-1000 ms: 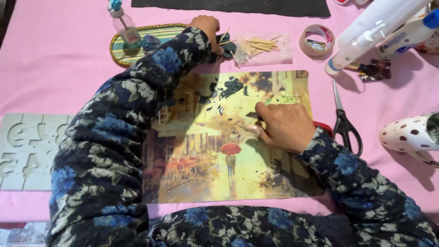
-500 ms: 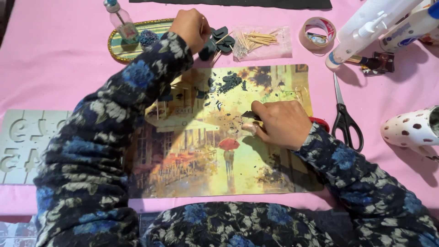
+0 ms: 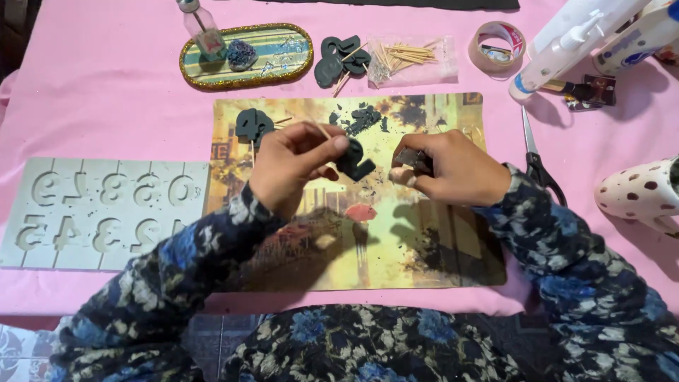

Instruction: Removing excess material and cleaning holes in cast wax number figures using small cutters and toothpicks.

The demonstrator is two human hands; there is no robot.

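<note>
the dark number piece (image 3: 356, 159) on its thin stick hangs above the picture mat (image 3: 424, 262), pinched closed in the left hand (image 3: 293, 170). the right hand (image 3: 449, 166) is closed on a small dark tool (image 3: 412, 158) just beside it. pressing too hard could snap the stick or crumble the piece.

I note the mat (image 3: 424, 262) at centre on the table (image 3: 106, 106). Number mould (image 3: 102, 212) lies left of it, scissors (image 3: 539, 164) right. Behind it sit tray (image 3: 283, 60), toothpicks (image 3: 410, 56) and tape (image 3: 497, 44).
</note>
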